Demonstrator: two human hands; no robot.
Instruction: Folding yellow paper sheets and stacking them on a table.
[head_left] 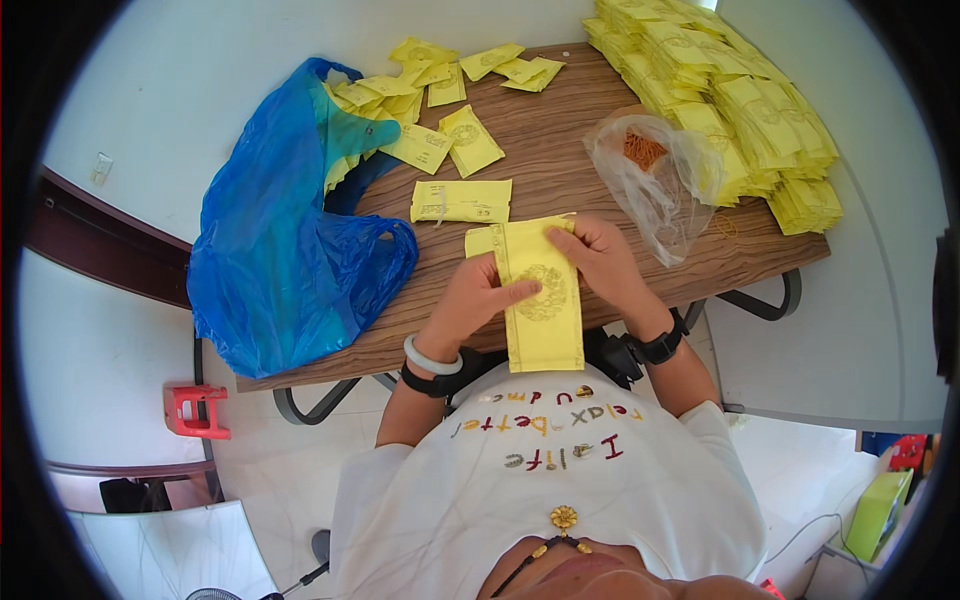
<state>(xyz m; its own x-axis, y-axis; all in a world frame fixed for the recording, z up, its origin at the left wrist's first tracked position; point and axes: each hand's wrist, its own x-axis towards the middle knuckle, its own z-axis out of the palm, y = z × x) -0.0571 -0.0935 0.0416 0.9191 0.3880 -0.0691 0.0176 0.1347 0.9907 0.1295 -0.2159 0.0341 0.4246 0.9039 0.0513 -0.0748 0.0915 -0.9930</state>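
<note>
A small stack of flat yellow packets (545,335), with a printed round design on top, is held in front of my chest at the table's near edge. My left hand (472,302) grips it from the left side, thumb lying over the top face and fingers hidden behind. At the upper right corner my right hand (603,262) pinches the stack between thumb and fingers. Just beyond my hands, one yellow packet bundle (465,201) lies sideways on the wood-grain table (545,130). Two loose yellow packets (472,140) rest farther back.
An open blue plastic bag (290,250) with yellow packets at its mouth slumps on the table's left. More loose packets (490,62) scatter behind it. At right sit a clear bag (665,215) of orange rubber bands (643,150) and a tall pile of packet bundles (740,110).
</note>
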